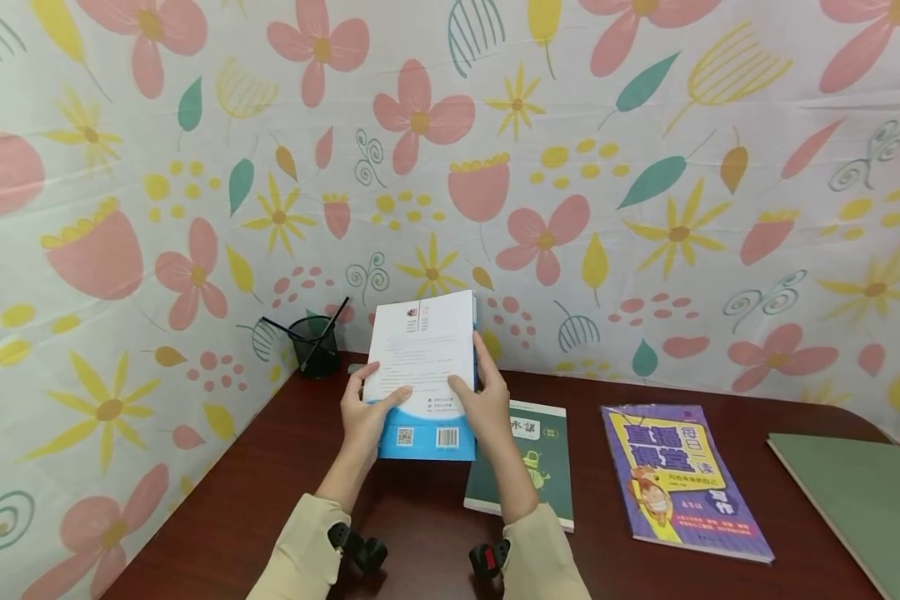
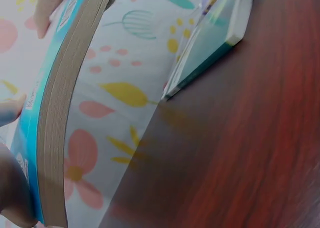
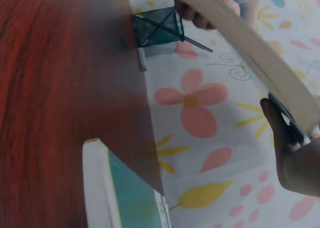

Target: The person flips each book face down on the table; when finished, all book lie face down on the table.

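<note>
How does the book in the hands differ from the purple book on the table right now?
The blue-and-white book is held upright above the table, gripped at its edges by the left hand and right hand; the purple book lies flat, untouched. The held book shows its back cover with barcode; the purple book shows a yellow-titled cartoon front. Both are closed paperbacks.

L hand (image 2: 12,188) grips blue-cover book (image 2: 55,118) held upright w/ page edge facing cam, fingertips (image 2: 47,8) at its top, above dark red table (image 2: 240,138); green book (image 2: 210,43) lies flat beyond, floral cloth (image 2: 130,73) behind.
</note>
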The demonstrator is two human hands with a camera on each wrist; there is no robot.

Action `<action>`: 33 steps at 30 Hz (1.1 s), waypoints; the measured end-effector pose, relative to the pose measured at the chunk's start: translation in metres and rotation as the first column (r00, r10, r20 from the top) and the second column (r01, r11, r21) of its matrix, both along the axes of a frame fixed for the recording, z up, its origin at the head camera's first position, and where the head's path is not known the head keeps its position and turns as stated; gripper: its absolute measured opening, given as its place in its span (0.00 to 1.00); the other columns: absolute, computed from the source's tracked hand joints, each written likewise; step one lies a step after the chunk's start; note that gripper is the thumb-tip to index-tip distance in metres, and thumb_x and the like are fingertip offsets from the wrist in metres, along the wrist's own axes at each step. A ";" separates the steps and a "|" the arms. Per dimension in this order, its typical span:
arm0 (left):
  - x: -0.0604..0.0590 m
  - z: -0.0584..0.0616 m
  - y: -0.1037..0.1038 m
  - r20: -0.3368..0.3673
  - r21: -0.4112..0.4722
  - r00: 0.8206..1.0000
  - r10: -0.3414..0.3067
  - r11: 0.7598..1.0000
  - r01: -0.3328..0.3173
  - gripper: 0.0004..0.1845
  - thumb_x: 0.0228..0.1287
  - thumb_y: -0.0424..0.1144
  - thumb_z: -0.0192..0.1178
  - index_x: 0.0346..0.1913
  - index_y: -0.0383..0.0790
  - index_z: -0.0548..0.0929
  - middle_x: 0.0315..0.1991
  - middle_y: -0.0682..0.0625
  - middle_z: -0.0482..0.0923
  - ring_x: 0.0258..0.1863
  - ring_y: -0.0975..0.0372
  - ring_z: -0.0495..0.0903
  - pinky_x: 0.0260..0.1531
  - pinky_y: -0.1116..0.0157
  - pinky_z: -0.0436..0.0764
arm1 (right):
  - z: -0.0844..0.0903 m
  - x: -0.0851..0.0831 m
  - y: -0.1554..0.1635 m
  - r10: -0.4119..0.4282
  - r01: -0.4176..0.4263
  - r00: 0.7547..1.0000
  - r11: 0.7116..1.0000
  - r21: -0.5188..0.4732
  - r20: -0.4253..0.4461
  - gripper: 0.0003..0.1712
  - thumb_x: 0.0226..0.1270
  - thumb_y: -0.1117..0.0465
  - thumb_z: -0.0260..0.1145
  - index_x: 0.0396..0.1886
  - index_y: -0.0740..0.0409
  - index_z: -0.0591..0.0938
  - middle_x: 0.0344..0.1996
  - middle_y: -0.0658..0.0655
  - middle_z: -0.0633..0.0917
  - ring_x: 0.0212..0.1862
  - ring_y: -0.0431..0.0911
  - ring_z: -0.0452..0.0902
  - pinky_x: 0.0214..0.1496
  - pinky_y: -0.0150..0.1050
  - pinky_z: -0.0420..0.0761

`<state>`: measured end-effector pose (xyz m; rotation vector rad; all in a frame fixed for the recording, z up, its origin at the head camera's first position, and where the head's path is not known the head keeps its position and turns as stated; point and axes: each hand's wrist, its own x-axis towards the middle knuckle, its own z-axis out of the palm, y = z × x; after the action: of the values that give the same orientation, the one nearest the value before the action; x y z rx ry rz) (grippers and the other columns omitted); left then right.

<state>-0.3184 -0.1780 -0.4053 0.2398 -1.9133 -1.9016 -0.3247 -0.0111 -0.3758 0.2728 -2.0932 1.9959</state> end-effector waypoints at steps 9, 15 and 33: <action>-0.001 0.000 -0.013 0.004 -0.025 1.000 0.012 1.000 -0.012 0.32 0.50 0.35 0.69 0.61 0.47 0.72 0.56 0.44 0.72 0.45 0.57 0.74 0.35 0.75 0.75 | -0.011 -0.003 0.000 0.064 -0.065 0.996 0.998 0.024 0.062 0.42 0.63 0.64 0.62 0.72 0.34 0.56 0.62 0.59 0.74 0.43 0.51 0.80 0.37 0.37 0.81; -0.003 -0.004 -0.025 0.070 -0.061 0.998 -0.009 0.998 0.014 0.33 0.51 0.36 0.69 0.62 0.46 0.71 0.61 0.44 0.68 0.51 0.55 0.71 0.45 0.68 0.75 | -0.022 -0.006 -0.002 0.099 -0.106 0.990 0.992 0.067 0.095 0.43 0.62 0.64 0.62 0.73 0.40 0.54 0.64 0.61 0.72 0.43 0.50 0.81 0.37 0.37 0.81; -0.012 -0.016 -0.049 0.180 -0.128 0.984 -0.016 0.991 0.040 0.29 0.54 0.33 0.66 0.61 0.44 0.73 0.64 0.43 0.66 0.54 0.52 0.70 0.55 0.56 0.73 | -0.048 -0.014 -0.011 0.098 -0.139 0.971 0.974 0.177 0.219 0.50 0.56 0.64 0.67 0.74 0.46 0.49 0.66 0.66 0.69 0.64 0.61 0.66 0.62 0.55 0.70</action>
<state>-0.3306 -0.2266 -0.4212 0.3550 -2.1606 -1.8163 -0.3386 -0.0222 -0.4237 0.2357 -2.4614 1.9655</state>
